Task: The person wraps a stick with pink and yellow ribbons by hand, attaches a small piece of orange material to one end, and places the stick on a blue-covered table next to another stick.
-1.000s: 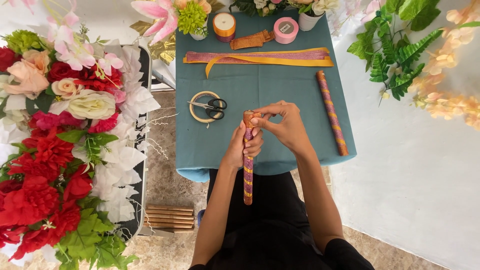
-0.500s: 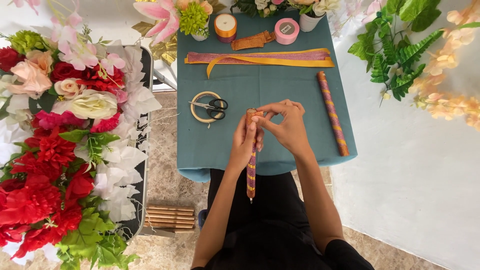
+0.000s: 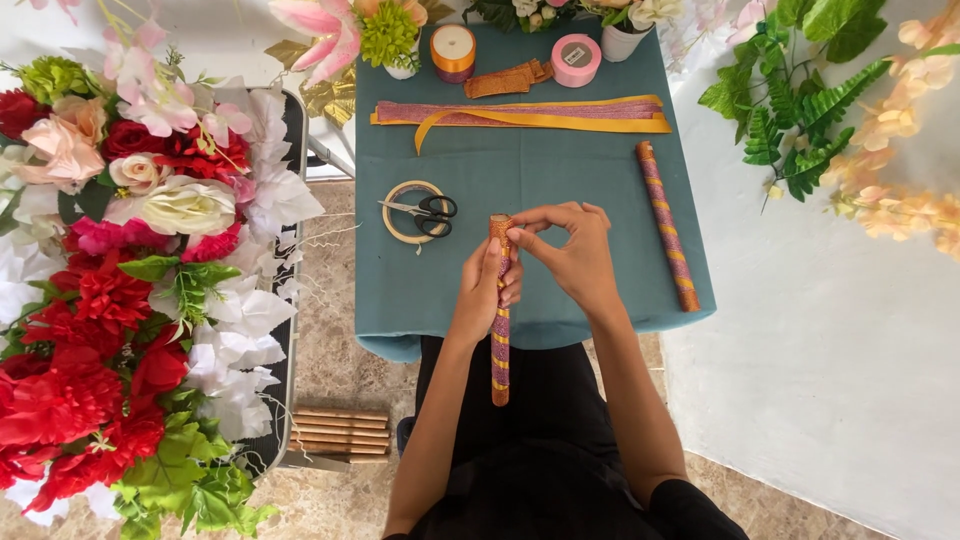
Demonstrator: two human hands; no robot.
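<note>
Head view: looks straight down on a small table covered in teal cloth (image 3: 600,290), with the person's two bare forearms reaching up from the lower edge.
Held item: wrapped stick (image 3: 499,330), orange with pink and gold spiral banding.
Position: over the near edge of the table, upper part above the cloth, lower part hanging past the edge over the person's dark clothing.
Long axis: runs near to far, almost vertical in the picture; top end points away from the person toward the scissors, bottom end points back at the body.
Left hand (image 3: 484,292): wrapped around the stick's upper half, fingers curled across it in a firm grasp.
Right hand (image 3: 572,255): thumb and forefinger pinched together at the stick's top end, remaining fingers arched above; whether a strip of ribbon lies between the fingertips cannot be told.
Second stick (image 3: 668,225): same banding, lying flat on the cloth to the right, well apart from the hands, roughly parallel to the held one and slightly tilted.
Scissors (image 3: 425,210): black handles, resting across a tape ring (image 3: 392,222), just left of the held stick's top.
Ribbon strips (image 3: 540,115): pink and yellow, laid crosswise at the far side.
Ribbon rolls: orange roll (image 3: 453,50) and pink roll (image 3: 576,58) at the far edge.
Flower arrangement (image 3: 120,280): red, white and pink blooms, left of the table.
Bare sticks (image 3: 338,432): a bundle on the floor, lower left of the table.
</note>
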